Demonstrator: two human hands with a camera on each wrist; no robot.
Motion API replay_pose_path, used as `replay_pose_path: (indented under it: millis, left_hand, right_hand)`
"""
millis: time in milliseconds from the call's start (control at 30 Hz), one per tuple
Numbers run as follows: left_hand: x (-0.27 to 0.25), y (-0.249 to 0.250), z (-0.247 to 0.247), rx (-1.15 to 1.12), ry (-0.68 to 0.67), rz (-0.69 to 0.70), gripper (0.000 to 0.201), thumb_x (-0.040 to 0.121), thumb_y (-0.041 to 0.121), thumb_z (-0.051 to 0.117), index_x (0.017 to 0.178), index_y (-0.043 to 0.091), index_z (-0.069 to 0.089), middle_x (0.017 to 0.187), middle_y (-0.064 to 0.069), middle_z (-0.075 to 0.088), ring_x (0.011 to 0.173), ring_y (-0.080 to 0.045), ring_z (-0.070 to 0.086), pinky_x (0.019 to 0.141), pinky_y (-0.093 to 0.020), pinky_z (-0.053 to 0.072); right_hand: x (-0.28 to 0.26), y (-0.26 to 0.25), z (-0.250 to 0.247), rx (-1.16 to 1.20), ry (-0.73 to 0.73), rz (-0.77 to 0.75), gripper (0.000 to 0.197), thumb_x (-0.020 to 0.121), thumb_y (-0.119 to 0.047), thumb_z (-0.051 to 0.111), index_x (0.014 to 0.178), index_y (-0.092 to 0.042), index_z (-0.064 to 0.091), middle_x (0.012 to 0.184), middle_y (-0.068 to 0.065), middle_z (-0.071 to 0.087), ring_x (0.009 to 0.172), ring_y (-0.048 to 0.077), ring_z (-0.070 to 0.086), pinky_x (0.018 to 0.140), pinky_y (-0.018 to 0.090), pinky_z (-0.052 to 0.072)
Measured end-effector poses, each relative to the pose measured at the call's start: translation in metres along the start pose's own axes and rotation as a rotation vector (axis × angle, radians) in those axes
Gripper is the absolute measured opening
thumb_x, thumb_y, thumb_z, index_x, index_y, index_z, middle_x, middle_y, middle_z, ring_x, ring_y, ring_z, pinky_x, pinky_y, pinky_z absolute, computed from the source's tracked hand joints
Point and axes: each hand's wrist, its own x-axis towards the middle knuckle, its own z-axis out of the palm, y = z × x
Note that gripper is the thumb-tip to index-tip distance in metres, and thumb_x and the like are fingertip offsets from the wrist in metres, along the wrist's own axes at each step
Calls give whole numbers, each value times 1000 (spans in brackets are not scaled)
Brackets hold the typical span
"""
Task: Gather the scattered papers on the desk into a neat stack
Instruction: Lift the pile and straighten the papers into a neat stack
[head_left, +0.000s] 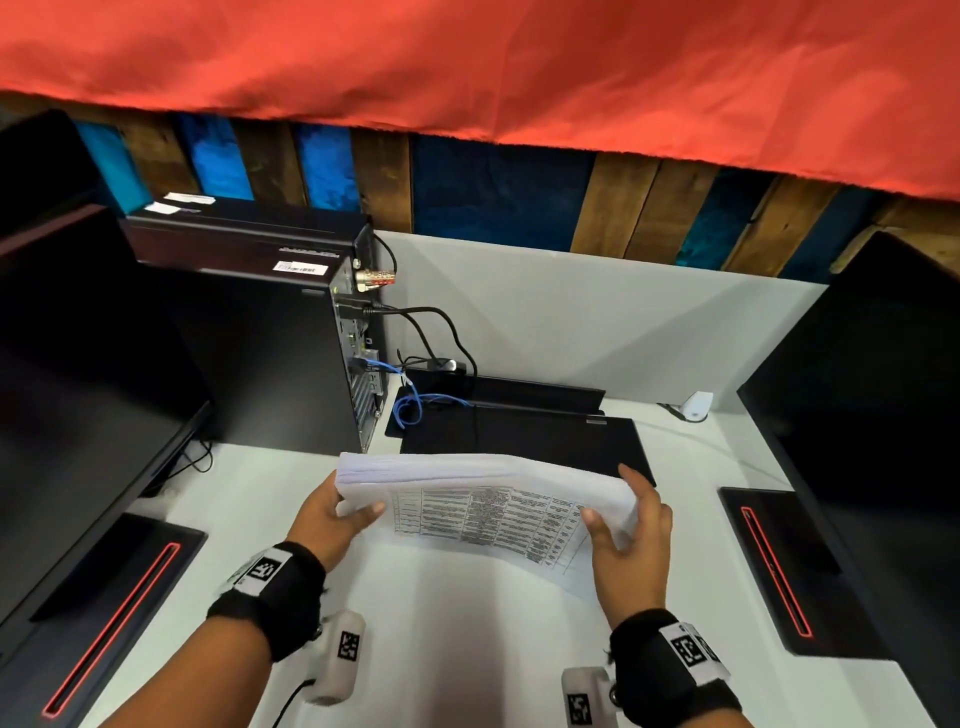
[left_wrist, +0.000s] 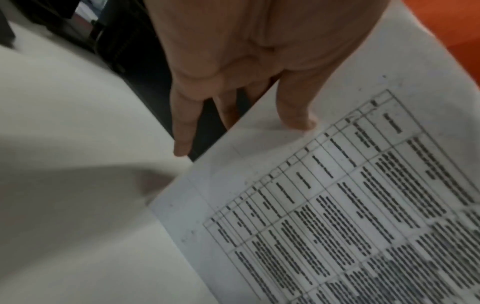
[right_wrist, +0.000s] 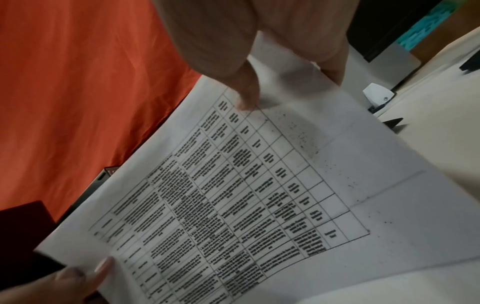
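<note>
I am holding the stack of papers (head_left: 483, 480) off the tabletop (head_left: 467, 623) with both hands, above the middle of the desk and toward its back edge. My left hand (head_left: 332, 519) is gripping the stack's left end: the thumb (left_wrist: 296, 111) is lying on the printed top sheet and the other fingers (left_wrist: 184, 127) are reaching down past the paper's edge, partly hidden behind it. My right hand (head_left: 631, 540) is gripping the right end, thumb pressing on the top sheet near the printed table, fingers curling round the far side of the stack. The stack is tilting, far long edge raised so its layered sheet edges are showing in the head view; the near part of the top sheet is sagging toward the tabletop, and I cannot tell whether it is touching. Just behind the stack a closed black laptop (head_left: 519, 436) is lying flat. A black computer tower (head_left: 270, 332) is standing at the back left corner. Dark monitors (head_left: 872, 415) are flanking me at the left and right edges.
</note>
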Motion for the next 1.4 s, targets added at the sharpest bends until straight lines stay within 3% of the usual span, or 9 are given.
replay_pose_path:
  millis: [100,233,467,667,867,1033,1133,1233,1400]
  left_hand:
    - [6,5,9,-49,18,-63,22,92,4,52,113,6,57,90,5,72,92,-19,68,87,-36,53]
    - [6,22,20,-145,12,-19,24,95,0,45,113,12,53,92,9,68,69,12,66,61,-5,51]
    - [5,4,12,-125,15,-24,34,84,13,67,117,9,60,108,-5,73,101,-19,69,97,-46,50]
    - [-4,14,13,-165,68,31,25,88,-2,55,99,19,61,79,19,75,73,8,67,69,-13,53]
    - [-8,13,11,-230,70,20,34,83,17,66,114,7,58,100,-1,73,95,-15,69,71,-17,55]
    - [-13,23,19,-422,139,-81,17,89,34,57,98,21,63,85,8,72,75,1,69,73,-29,48]
    - [-3,21,15,-421,216,-126,56,76,54,61,119,19,56,116,-3,65,111,-21,60,96,-44,47]
    - [-2,20,14,-455,197,-127,74,70,60,58,133,24,46,132,-3,55,123,-26,49,108,-54,35]
    - [-5,25,16,-453,197,-43,34,74,47,53,98,23,62,94,2,62,95,-21,55,87,-41,46]
  right_hand:
    - [0,0,1,17,-10,1,61,87,5,56,111,-50,47,115,-3,50,102,-13,50,92,20,47]
    - [8,-12,0,-29,83,-71,72,85,12,50,97,-59,43,107,3,48,95,-16,49,78,-2,37]
    - [-3,-3,-4,-69,-44,-96,53,88,-6,61,117,-48,46,115,2,39,97,-13,49,76,-9,35]
    - [-4,-8,-9,-33,39,-123,69,88,7,55,91,-63,56,100,-6,44,92,-2,57,78,0,43]
    - [-15,0,-5,-75,-55,-106,56,92,-14,55,113,-65,45,112,-5,36,102,-14,43,86,3,44]
    - [-19,-2,-2,-88,-81,-108,51,95,-21,50,110,-70,46,129,-8,29,112,-6,43,80,-12,30]
    - [-20,-3,-1,-78,-94,-85,46,94,-20,51,116,-60,45,133,-2,30,110,1,47,76,-12,33]
    - [-21,-5,-2,-75,-96,-96,51,93,-20,55,116,-63,43,130,-3,31,110,-16,42,78,-12,32]
    - [-19,-3,-3,-86,-91,-52,51,93,-18,54,125,-55,39,128,1,36,111,12,49,81,-11,30]
